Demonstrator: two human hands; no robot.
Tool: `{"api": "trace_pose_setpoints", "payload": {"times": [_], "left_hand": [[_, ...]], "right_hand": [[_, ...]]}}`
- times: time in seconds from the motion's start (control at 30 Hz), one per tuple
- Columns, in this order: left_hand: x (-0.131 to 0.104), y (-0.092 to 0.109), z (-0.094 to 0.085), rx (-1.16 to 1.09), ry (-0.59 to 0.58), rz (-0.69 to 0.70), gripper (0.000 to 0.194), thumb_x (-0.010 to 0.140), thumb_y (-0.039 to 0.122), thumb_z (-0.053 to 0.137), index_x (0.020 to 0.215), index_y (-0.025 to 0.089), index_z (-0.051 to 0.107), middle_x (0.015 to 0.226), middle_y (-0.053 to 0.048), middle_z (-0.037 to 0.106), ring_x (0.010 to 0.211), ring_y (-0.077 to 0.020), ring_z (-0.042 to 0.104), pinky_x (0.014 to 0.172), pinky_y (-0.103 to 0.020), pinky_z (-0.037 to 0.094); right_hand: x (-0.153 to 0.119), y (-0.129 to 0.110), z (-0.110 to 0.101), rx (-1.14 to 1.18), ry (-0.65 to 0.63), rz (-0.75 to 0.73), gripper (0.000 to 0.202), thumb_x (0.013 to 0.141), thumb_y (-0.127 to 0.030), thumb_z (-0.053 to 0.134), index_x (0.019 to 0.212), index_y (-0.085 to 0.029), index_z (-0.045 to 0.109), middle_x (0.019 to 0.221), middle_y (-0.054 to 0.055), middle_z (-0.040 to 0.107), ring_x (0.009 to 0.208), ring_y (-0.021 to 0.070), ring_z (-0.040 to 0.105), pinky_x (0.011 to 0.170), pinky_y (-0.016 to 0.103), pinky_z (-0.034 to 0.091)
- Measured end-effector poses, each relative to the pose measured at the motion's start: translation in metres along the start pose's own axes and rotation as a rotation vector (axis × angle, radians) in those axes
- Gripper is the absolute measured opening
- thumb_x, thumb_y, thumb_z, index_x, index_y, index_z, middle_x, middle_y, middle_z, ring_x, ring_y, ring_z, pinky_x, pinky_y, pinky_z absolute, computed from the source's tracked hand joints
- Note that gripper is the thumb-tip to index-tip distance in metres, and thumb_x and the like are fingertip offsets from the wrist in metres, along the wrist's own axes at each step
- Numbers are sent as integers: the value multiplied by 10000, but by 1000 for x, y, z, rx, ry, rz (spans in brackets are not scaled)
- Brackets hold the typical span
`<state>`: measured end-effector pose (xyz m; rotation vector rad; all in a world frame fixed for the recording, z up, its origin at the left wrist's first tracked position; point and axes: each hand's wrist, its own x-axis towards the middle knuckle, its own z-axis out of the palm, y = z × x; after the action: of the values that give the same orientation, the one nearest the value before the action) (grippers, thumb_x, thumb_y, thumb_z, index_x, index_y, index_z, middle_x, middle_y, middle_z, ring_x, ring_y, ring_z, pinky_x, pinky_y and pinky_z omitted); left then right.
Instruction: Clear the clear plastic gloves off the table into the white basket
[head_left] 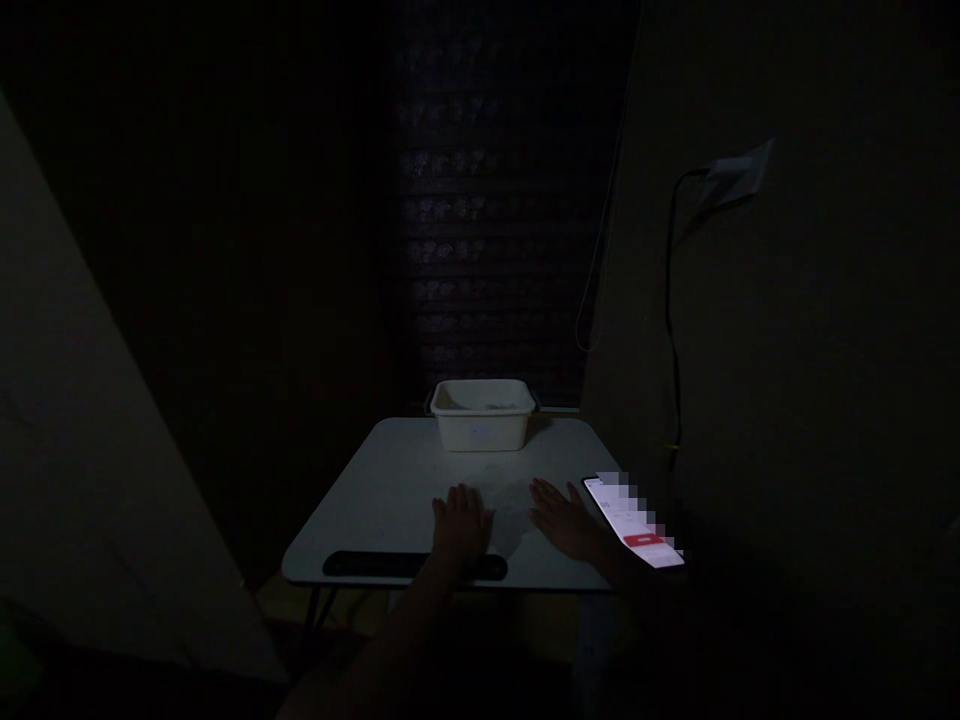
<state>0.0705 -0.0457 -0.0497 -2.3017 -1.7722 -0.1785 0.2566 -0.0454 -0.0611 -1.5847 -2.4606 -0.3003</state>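
My left hand [459,522] is palm down on the white folding table [360,495], its fingers stretched forward. To its right, my right hand [564,518] lies flat with the fingers extended and angled inward. Between the two hands is a thin, pale, see-through sheet or bag [511,515], hard to make out in the dim light. Both hands are near its edges, and neither appears to grasp it. Beyond them, at the table's far edge, a white plastic basin [482,432] holds pale contents too dark to identify.
A lit phone [634,525] is at the table's right side, close to my right forearm. A black strip [375,564] runs along the front edge. On the right wall, a black cable [669,290] hangs from an outlet [739,175]. Dark blinds [487,210] are behind the table.
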Motion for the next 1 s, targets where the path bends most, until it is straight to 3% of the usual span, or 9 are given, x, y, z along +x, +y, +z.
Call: {"api": "trace_pose_setpoints", "payload": {"times": [0.17, 0.33, 0.47, 0.6, 0.77, 1.0], "left_hand": [[-9, -6, -3, 4, 4, 58, 497, 761, 400, 119, 1102, 113, 338, 1137, -136, 362, 1036, -262, 283, 803, -460, 179], [-17, -4, -20, -2, 36, 66, 487, 765, 397, 100, 979, 142, 455, 961, -119, 497, 878, -235, 428, 780, -447, 207], [-15, -8, -34, -34, -45, 91, 482, 775, 354, 87, 835, 148, 518, 797, -94, 547, 771, -206, 476, 722, -401, 281], [-10, -15, -35, -62, -87, 127, 431, 775, 337, 119, 894, 145, 486, 883, -101, 519, 813, -203, 459, 692, -369, 314], [-7, -12, -23, -91, -71, 219, 420, 772, 361, 123, 959, 168, 446, 1014, -96, 456, 949, -212, 375, 739, -387, 282], [-10, 3, -34, -64, -162, 148, 471, 752, 403, 138, 917, 132, 486, 953, -136, 491, 862, -234, 441, 721, -413, 275]], "right_hand": [[3, -12, 1, 32, -49, -44, 481, 767, -393, 73, 1160, -171, 241, 1211, 74, 253, 1105, 156, 191, 865, 455, 111], [9, 5, 11, -12, -50, 53, 423, 771, -349, 119, 1123, -210, 308, 1199, 63, 285, 1102, 179, 197, 837, 499, 106], [21, 11, 11, -23, -79, 125, 398, 764, -339, 156, 1083, -224, 364, 1198, 63, 289, 1100, 213, 192, 810, 534, 94], [21, 5, 5, -23, -113, 205, 474, 748, -403, 154, 1112, -155, 328, 1180, 104, 313, 1090, 227, 210, 817, 526, 91], [0, 2, 4, -58, -104, 252, 471, 753, -389, 148, 1107, -144, 339, 1178, 99, 316, 1088, 214, 220, 838, 502, 90], [-2, 7, -3, -71, -164, 208, 375, 763, -329, 192, 1048, -216, 409, 1180, 73, 319, 1092, 225, 208, 814, 515, 128]]}}
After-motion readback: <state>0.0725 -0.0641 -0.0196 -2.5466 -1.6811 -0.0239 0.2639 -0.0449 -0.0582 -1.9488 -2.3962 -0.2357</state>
